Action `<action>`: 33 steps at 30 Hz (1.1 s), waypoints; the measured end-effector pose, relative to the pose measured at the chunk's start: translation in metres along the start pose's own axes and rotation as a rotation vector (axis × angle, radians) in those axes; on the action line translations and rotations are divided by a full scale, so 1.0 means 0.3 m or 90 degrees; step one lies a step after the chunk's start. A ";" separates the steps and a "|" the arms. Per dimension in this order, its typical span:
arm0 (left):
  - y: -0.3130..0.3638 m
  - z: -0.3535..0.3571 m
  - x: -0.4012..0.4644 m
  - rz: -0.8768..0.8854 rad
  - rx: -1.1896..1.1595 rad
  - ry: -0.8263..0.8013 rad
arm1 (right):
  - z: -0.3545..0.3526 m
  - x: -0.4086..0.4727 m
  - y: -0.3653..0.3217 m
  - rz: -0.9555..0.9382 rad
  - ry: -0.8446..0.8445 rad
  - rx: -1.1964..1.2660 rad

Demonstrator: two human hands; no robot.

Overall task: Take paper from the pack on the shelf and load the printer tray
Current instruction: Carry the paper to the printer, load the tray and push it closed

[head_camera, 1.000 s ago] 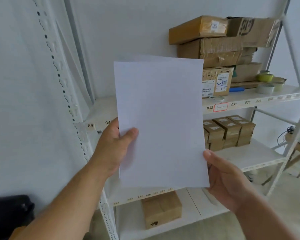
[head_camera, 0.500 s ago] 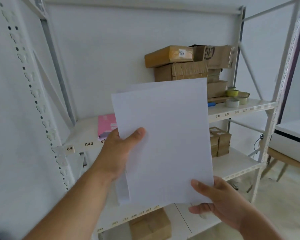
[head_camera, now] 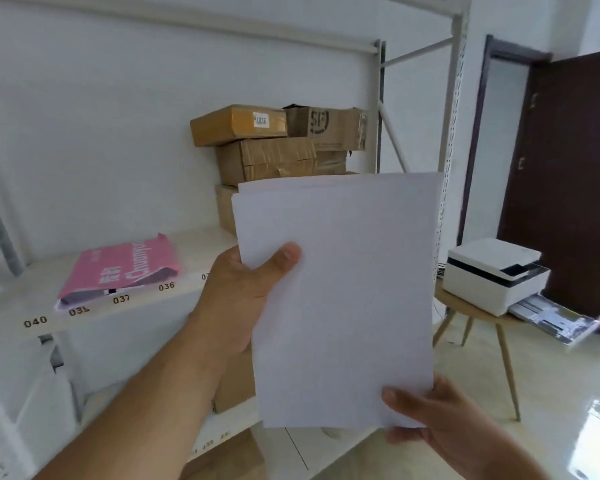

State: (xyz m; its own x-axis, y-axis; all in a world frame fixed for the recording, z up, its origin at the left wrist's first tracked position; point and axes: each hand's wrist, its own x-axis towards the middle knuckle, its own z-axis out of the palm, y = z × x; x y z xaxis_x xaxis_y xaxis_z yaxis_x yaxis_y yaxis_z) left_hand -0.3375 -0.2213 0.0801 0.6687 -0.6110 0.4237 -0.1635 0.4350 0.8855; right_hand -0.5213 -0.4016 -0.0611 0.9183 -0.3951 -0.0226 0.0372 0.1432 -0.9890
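I hold a thin stack of white paper (head_camera: 340, 299) upright in front of me. My left hand (head_camera: 243, 292) grips its left edge, thumb on the front. My right hand (head_camera: 430, 417) holds the bottom right corner from below. The pink paper pack (head_camera: 125, 268) lies open on the white shelf (head_camera: 32, 306) to the left. The white printer (head_camera: 492, 271) sits on a small round wooden table (head_camera: 465, 306) at the right, its tray (head_camera: 551, 317) pulled out toward the front right.
Several cardboard boxes (head_camera: 267, 147) are stacked on the shelf behind the paper. The white metal shelf post (head_camera: 451, 133) stands between me and the printer. A dark brown door (head_camera: 575, 168) is behind the printer. Glossy pale floor lies at the right.
The view has swung to the right, so the printer and door now show fully. The paper stays in both hands and has shifted right with me; the pink pack is uncovered on the shelf.
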 end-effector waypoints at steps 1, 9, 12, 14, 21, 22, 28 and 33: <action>-0.010 0.041 0.007 -0.012 -0.005 -0.015 | -0.035 -0.017 0.000 0.001 0.021 -0.003; 0.023 0.216 0.177 -0.051 -0.133 -0.310 | -0.234 -0.145 -0.020 -0.036 0.066 0.013; 0.004 0.287 0.221 -0.038 -0.193 -0.334 | -0.272 -0.169 -0.020 -0.024 0.056 0.022; -0.032 0.319 0.244 -0.045 -0.235 -0.300 | -0.289 -0.178 -0.020 -0.025 0.062 0.027; -0.069 0.384 0.309 -0.102 -0.171 -0.181 | -0.318 -0.160 -0.028 -0.053 0.165 -0.022; -0.075 0.392 0.313 -0.086 -0.142 -0.162 | -0.323 -0.156 -0.031 -0.060 0.177 -0.032; -0.142 0.409 0.384 -0.026 -0.330 -0.362 | -0.358 -0.126 -0.024 -0.059 0.206 -0.057; -0.210 0.487 0.459 -0.113 -0.387 -0.425 | -0.417 -0.139 -0.043 -0.060 0.194 -0.053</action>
State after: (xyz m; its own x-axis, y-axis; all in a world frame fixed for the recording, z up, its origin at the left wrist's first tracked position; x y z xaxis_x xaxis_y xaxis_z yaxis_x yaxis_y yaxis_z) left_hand -0.3410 -0.4296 0.1106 0.0596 -0.8751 0.4803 0.4379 0.4553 0.7752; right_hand -0.6093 -0.5006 -0.0656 0.7523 -0.6577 0.0387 0.0717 0.0233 -0.9972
